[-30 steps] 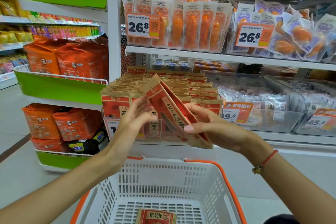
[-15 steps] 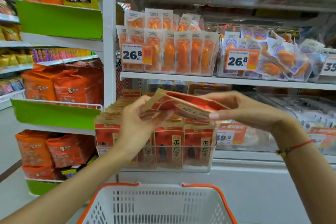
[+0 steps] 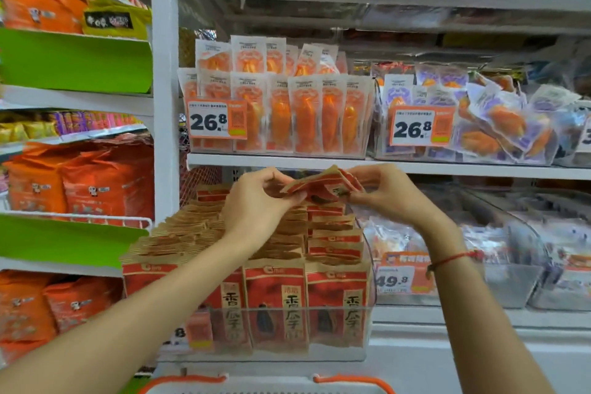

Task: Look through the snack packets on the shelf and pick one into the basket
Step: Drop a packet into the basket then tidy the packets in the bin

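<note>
Packets (image 3: 323,187) now higher, above packet-filled clear bin (image 3: 287,329); both hands' grip.

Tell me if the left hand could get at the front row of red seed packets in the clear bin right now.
Probably not at once: the left hand and right hand both pinch a few packets above the bin. Nothing blocks the front row; it only needs to let go first.

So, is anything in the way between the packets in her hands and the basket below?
Partly. The packets are held by both hands over the clear bin of stocked packets, whose front sits above the basket. They must come back toward the person first.
</note>
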Tool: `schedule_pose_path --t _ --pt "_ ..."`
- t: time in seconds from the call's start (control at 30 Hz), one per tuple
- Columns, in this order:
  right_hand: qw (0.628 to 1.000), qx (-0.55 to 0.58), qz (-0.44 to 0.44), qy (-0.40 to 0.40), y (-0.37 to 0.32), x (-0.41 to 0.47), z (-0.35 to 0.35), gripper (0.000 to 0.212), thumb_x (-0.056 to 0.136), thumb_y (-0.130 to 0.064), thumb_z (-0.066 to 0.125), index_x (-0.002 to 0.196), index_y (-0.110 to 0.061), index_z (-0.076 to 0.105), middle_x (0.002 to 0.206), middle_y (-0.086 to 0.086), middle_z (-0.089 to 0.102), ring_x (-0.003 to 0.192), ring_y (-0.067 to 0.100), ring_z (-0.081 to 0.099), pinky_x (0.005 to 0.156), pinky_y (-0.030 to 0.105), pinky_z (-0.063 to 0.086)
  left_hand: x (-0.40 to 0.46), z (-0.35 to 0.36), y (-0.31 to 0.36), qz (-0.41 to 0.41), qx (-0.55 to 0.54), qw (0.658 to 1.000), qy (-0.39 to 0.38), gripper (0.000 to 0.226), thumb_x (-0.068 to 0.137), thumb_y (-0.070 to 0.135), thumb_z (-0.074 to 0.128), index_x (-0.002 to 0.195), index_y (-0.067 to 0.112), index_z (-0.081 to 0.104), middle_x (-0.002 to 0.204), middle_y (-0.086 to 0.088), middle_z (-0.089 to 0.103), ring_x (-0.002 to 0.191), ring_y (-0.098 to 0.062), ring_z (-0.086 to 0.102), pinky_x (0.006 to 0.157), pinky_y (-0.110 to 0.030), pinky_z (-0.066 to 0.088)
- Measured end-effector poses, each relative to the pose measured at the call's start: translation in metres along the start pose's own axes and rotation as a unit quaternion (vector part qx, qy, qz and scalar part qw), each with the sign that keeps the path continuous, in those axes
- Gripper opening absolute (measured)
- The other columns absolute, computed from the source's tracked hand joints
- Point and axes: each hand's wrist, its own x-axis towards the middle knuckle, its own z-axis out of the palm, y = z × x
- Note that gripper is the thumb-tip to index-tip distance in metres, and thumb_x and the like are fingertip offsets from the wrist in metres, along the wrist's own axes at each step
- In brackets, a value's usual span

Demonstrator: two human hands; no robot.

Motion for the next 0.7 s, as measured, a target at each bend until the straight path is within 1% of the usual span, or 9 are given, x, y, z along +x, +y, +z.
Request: schedule_pose_path --t 0.07,0.1,0.17,0.23,0.37,0.47,0.53,0.63,0.7 --pt "1.000 0.022 0.000 0.002 0.016 0.005 0.008 0.028 0.081 -0.014 0.077 0.108 -0.022 0.074 0.102 -0.006 0.074 0.092 -0.006 0.065 0.080 0.007 0.049 0.009 0.003 0.000 0.009 0.049 0.999 -0.009 0.018 0.074 0.039 0.082 0.071 0.035 0.065 0.080 0.018 0.068 0.083 -0.005 0.064 0.071 -0.024 0.050" --pt "0.999 0.039 0.006 -0.001 0.025 0.006 0.012 0.028 0.081 -0.015 0.077 0.108 -0.021 0.074 0.102 -0.006 0.074 0.092 -0.006 0.065 0.083 0.010 0.051 0.013 0.006 -0.001 0.015 0.073 0.997 -0.018 0.018 0.075 0.042 0.080 0.071 0.035 0.064 0.081 0.018 0.068 0.084 -0.007 0.065 0.071 -0.025 0.050" --pt "0.997 0.070 0.021 -0.007 0.041 0.008 0.018 0.029 0.081 -0.018 0.077 0.110 -0.020 0.074 0.102 -0.005 0.074 0.097 0.003 0.068 0.092 0.028 0.054 0.018 0.009 -0.001 0.047 0.117 0.991 -0.038 0.014 0.079 0.044 0.076 0.079 0.036 0.064 0.086 0.018 0.068 0.090 -0.009 0.065 0.072 -0.026 0.049" --pt "0.996 0.090 0.026 0.001 0.053 0.009 0.026 0.030 0.083 -0.019 0.075 0.113 -0.020 0.072 0.106 -0.004 0.074 0.104 0.011 0.066 0.098 0.041 0.051 0.021 0.011 -0.002 0.086 0.164 0.981 -0.055 0.012 0.086 0.044 0.069 0.096 0.038 0.066 0.098 0.017 0.070 0.099 -0.011 0.065 0.076 -0.028 0.049" --pt "0.990 0.136 0.023 0.037 0.063 0.011 0.040 0.023 0.089 -0.015 0.068 0.111 -0.019 0.068 0.106 -0.004 0.072 0.105 0.013 0.064 0.098 0.043 0.049 0.030 0.019 -0.004 0.126 0.222 0.965 -0.066 0.032 0.095 0.047 0.053 0.123 0.032 0.057 0.113 0.010 0.069 0.087 -0.019 0.067 0.072 -0.033 0.049" --pt "0.985 0.164 0.035 0.032 0.060 0.014 0.045 0.025 0.094 -0.017 0.061 0.119 -0.017 0.062 0.113 -0.002 0.069 0.108 0.015 0.063 0.097 0.044 0.051 0.036 0.022 -0.002 0.109 0.221 0.967 -0.060 0.045 0.097 0.049 0.047 0.137 0.027 0.049 0.123 0.004 0.067 0.098 -0.022 0.067 0.078 -0.037 0.052" --pt "0.985 0.164 0.051 0.023 0.061 0.015 0.047 0.027 0.096 -0.021 0.058 0.123 -0.017 0.059 0.116 -0.002 0.067 0.110 0.014 0.062 0.097 0.044 0.051 0.037 0.023 -0.001 0.099 0.215 0.970 -0.061 0.048 0.098 0.048 0.047 0.140 0.027 0.047 0.128 0.003 0.064 0.109 -0.023 0.064 0.086 -0.040 0.052" --pt "0.986 0.143 0.090 0.005 0.062 0.014 0.051 0.029 0.097 -0.031 0.056 0.123 -0.020 0.057 0.115 -0.001 0.067 0.108 0.015 0.063 0.097 0.044 0.051 0.039 0.023 -0.004 0.093 0.232 0.963 -0.101 0.038 0.098 0.048 0.046 0.130 0.029 0.054 0.125 0.008 0.066 0.113 -0.022 0.062 0.085 -0.038 0.048" --pt "0.985 0.139 0.103 0.027 0.061 0.013 0.054 0.032 0.095 -0.036 0.057 0.122 -0.019 0.058 0.113 -0.002 0.068 0.105 0.014 0.064 0.093 0.039 0.053 0.043 0.026 -0.007 0.077 0.241 0.956 -0.146 0.032 0.100 0.045 0.044 0.125 0.029 0.057 0.123 0.009 0.066 0.116 -0.020 0.060 0.086 -0.037 0.047"
